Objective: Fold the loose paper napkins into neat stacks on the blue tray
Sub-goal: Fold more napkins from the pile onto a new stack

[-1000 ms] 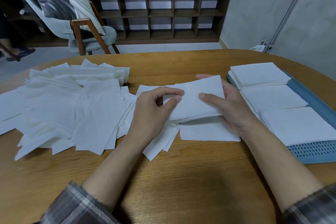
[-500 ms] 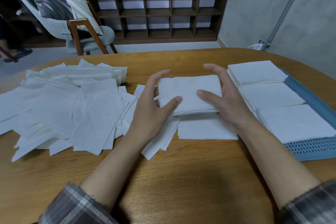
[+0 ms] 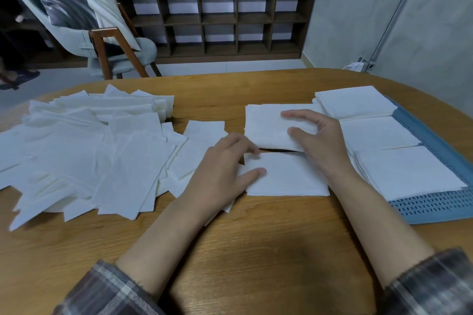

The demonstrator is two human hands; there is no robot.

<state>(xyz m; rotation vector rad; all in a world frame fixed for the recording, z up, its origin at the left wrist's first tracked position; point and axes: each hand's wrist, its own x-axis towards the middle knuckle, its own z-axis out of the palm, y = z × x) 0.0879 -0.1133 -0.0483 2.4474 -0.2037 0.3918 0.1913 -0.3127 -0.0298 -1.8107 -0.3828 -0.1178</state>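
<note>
White loose paper napkins (image 3: 84, 151) sprawl in a ragged heap at nine o'clock on the oval wooden table (image 3: 256, 238), where a passing sleeve could drag sheets toward the edge. Just right of the heap, the left hand (image 3: 225, 169) lies released, fingertips and thumb resting on a flat square white napkin (image 3: 289, 179) at the centre. At twelve o'clock from that sheet, the right hand (image 3: 320, 140) grasps a folded white napkin bundle (image 3: 266, 125) between thumb and curled fingers. The grip sits at one side only, so the layers may fan or slide apart in transit. At three o'clock, the blue perforated tray (image 3: 435, 207) carries three neat white stacks (image 3: 404, 171) packed edge to edge; a careless drop could knock them askew.
</note>
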